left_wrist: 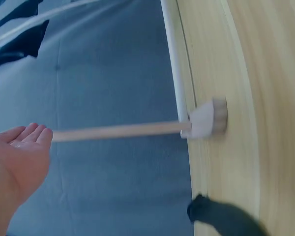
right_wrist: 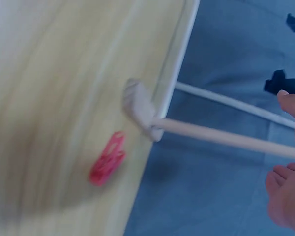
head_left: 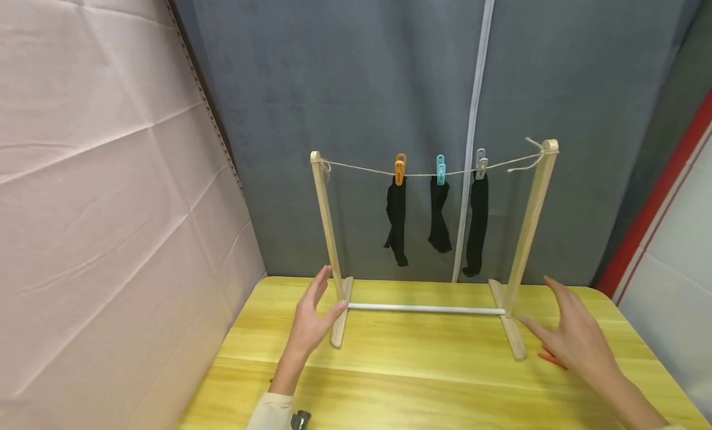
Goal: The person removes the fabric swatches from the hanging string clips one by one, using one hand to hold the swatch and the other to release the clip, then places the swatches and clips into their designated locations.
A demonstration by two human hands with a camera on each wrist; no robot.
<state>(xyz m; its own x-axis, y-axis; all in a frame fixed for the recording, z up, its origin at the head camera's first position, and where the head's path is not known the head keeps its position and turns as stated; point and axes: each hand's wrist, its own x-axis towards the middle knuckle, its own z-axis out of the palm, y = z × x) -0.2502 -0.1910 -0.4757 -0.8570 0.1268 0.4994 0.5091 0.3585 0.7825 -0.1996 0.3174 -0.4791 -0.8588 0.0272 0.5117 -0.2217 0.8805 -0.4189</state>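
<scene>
A small wooden clothesline frame (head_left: pixel 528 232) stands on the table, a string (head_left: pixel 356 167) tied between its two posts. Three black socks (head_left: pixel 477 226) hang from it by an orange clothespin (head_left: pixel 400 169), a blue clothespin (head_left: pixel 440 169) and a grey clothespin (head_left: pixel 481 164). My left hand (head_left: pixel 311 325) is beside the left post, fingers extended and thumb spread, holding nothing. Right of the other post, my empty right hand (head_left: pixel 581 340) has its thumb and fingers spread apart. A red clothespin (right_wrist: pixel 108 160) lies on the table, partly hidden under that hand in the head view.
A white rod (head_left: pixel 425 308) joins the frame's two wooden feet (head_left: pixel 507 322) low over the yellow wood-grain table (head_left: pixel 400 387). Behind is a grey curtain (head_left: pixel 356 78). Pale creased cloth (head_left: pixel 111 201) borders the left, and a white, red-edged panel (head_left: pixel 675 251) the right.
</scene>
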